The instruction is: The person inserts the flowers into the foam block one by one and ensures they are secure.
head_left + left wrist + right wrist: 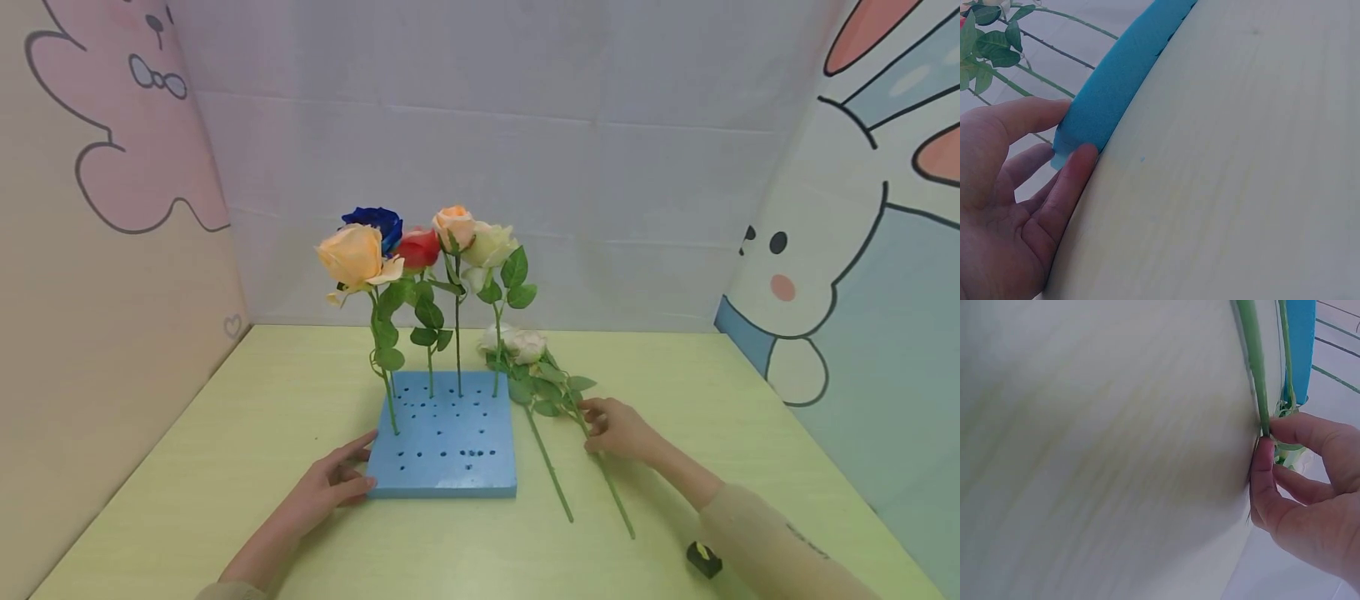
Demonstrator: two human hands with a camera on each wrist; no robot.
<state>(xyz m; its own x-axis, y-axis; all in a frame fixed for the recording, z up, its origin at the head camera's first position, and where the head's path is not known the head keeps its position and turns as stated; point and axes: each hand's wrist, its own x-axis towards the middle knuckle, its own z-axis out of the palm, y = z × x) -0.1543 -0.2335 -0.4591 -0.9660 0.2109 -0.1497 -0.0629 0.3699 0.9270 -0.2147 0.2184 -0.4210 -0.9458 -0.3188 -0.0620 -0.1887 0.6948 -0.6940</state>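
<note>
A blue foam block (442, 479) with rows of holes holds several upright artificial roses, among them a peach rose (351, 257), a red rose (418, 248) and a dark blue rose (378, 225). My left hand (335, 477) rests against the block's left side, its thumb near the front corner; in the left wrist view the fingertips (1082, 156) touch the blue side. To the right of the block, my right hand (618, 429) pinches the green stem (1255, 359) of a pale pink rose (527, 346) lying on the table, between thumb and fingertips.
Beside the pinched one, a white rose (495, 336) lies with its stem slanting toward the front. A small black object (703, 559) sits near the right forearm. Cartoon-printed panels stand at both sides of the yellow table (217, 442), and a pale curtain (600, 208) hangs behind.
</note>
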